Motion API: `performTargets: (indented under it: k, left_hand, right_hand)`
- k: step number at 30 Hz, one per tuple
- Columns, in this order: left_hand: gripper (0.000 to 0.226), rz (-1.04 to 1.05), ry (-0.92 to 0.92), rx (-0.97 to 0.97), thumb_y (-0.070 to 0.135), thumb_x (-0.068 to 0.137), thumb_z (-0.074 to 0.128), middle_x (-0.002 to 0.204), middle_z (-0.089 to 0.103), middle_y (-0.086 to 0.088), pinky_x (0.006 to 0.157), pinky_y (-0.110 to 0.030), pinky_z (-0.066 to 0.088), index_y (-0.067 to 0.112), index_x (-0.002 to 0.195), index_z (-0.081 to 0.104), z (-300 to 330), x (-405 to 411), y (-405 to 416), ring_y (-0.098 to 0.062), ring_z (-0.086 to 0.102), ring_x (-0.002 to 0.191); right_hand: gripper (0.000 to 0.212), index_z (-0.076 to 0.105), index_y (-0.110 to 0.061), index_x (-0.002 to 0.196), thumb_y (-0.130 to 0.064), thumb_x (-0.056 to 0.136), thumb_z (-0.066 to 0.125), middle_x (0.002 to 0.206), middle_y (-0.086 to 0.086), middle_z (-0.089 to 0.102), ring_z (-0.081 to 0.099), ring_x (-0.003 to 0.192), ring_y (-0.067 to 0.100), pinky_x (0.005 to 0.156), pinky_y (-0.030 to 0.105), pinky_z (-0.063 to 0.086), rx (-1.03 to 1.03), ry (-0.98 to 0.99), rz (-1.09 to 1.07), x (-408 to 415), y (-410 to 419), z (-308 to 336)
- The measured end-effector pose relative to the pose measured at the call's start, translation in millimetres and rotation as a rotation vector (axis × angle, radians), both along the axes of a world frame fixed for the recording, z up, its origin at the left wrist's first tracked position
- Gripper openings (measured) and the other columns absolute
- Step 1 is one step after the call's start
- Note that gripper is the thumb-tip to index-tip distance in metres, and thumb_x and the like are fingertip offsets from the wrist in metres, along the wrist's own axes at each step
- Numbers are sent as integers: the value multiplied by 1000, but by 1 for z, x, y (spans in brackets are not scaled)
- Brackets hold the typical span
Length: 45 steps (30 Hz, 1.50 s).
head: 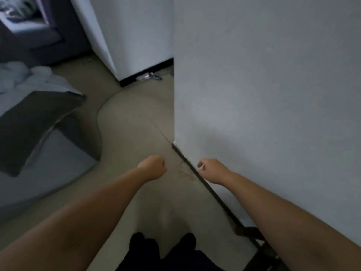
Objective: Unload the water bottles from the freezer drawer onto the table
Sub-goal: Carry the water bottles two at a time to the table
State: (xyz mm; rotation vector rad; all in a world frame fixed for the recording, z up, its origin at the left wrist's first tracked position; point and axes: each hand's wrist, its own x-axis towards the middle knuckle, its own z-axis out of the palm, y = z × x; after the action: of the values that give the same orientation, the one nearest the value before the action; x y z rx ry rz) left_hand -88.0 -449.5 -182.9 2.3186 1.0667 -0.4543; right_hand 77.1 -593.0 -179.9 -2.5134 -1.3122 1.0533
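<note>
At the upper left of the frame sits a dark piece of furniture point(45, 36), blurred and dim; below it, at the left edge, a pale crumpled cloth point(29, 77) lies over a grey block-shaped seat point(39, 153), and a dark flat cushion or panel point(37, 118) rests tilted across that seat's top; a thin cable point(98, 122) curves over the beige floor point(132, 118) just beside the seat's right corner; further up, in the upper middle, a white wall point(127, 32) with a black skirting meets the floor, and a small bit of pale litter point(148, 76) lies at its foot; in the lower middle the left hand point(153, 166) hangs over the floor with its fingers curled into a fist, holding nothing that can be seen; just to its right, apart from it, the right hand point(210, 170) is loosely curled near the base of a white wall corner point(254, 94), and something small and pale shows at its fingertips, too small to tell what; both bare forearms stretch in from the lower corners; at the bottom centre dark-clad legs point(164, 251) stand on the floor; a dark skirting strip point(214, 194) runs diagonally along the right wall's foot; no water bottles, freezer drawer or table appear anywhere in view.
</note>
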Motion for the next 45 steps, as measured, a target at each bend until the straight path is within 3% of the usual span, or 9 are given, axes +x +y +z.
performTargets:
  k: [6,13,19,24,28,32,37,42,45]
  left_hand:
    - [28,133,-32,14,23,94,47,113,65,-14,84,-31,48,6,107,64,4,-86,16,-30,61,104]
    - [27,440,-28,12,21,92,50,111,66,-16,82,-31,49,4,106,65,10,-284,52,-30,62,102]
    - [27,668,-54,26,16,93,50,117,63,-20,85,-32,47,-1,111,63,10,-425,63,-32,59,107]
    - [28,890,-84,64,16,93,49,117,63,-21,85,-32,46,-1,111,63,10,-517,47,-33,59,108]
    - [28,1082,-81,66,18,91,51,114,66,-19,85,-32,48,2,106,67,5,-592,18,-32,61,106]
    - [27,1318,-74,52,20,91,50,112,67,-17,85,-33,49,2,105,66,-1,-671,-17,-32,61,105]
    - [26,1584,-49,65,22,93,49,113,65,-14,83,-34,48,5,106,64,2,-756,-46,-30,60,105]
    - [20,1790,-19,60,28,93,46,100,65,-6,74,-35,50,15,96,60,7,-841,-64,-24,62,90]
    - [17,1901,-31,70,27,94,45,95,64,-6,69,-33,45,17,90,58,14,-878,-71,-23,61,85]
  right_hand:
    - [31,61,-7,115,-21,93,45,121,16,63,58,109,32,92,39,49,9,-30,163,-66,57,5]
    - [33,64,5,114,-13,94,45,118,24,64,59,109,37,90,40,49,26,-21,425,-243,135,7]
    - [33,65,2,113,-18,94,46,117,21,65,61,108,34,92,40,50,14,-25,609,-376,182,3]
    - [23,63,-3,88,-19,92,46,98,17,66,62,97,32,80,35,49,-1,-57,847,-466,219,4]
    - [24,45,-15,67,-15,91,46,86,14,57,56,83,26,73,33,45,15,-88,1099,-546,241,6]
    - [16,61,-8,79,-12,90,49,97,17,67,64,93,27,80,35,51,14,-75,1354,-648,257,3]
    - [28,68,0,108,-12,93,48,116,15,67,62,111,30,96,35,47,51,-51,1655,-779,270,5]
    - [29,68,-4,109,-17,95,45,116,12,67,62,109,29,95,36,48,69,-17,1846,-907,287,0]
    - [27,66,-8,108,-20,97,45,110,11,66,63,100,28,83,31,50,35,15,1920,-966,286,-1]
